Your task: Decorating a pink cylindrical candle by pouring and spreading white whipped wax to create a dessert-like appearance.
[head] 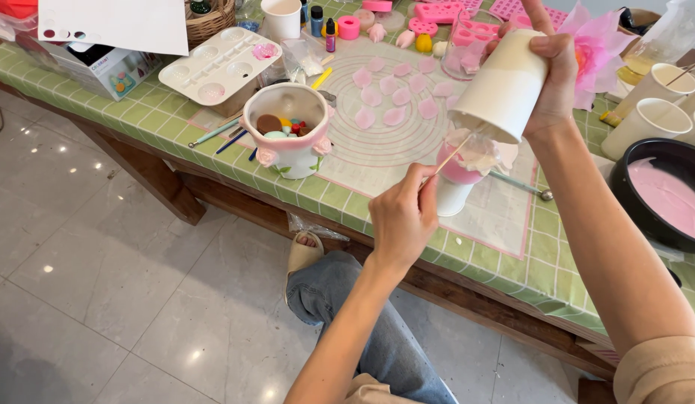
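Observation:
My right hand [553, 75] grips a white paper cup [501, 86] tipped mouth-down over a smaller white cup [456, 187] that holds pink liquid. My left hand [403, 217] pinches a thin wooden stick [450, 155] whose tip reaches up to the tilted cup's rim. Both cups are above a translucent silicone mat [377, 150] with pink ring lines, on a table with a green checked cloth [160, 112]. Several pale pink petals [396, 93] lie on the mat.
A white flower-trimmed pot [291, 135] of small coloured pieces stands left of the cups. A white palette tray [220, 63], pink moulds [437, 11], a pink flower [594, 45], more paper cups [647, 120] and a black bowl of pink liquid [665, 198] surround them. Tiled floor lies below.

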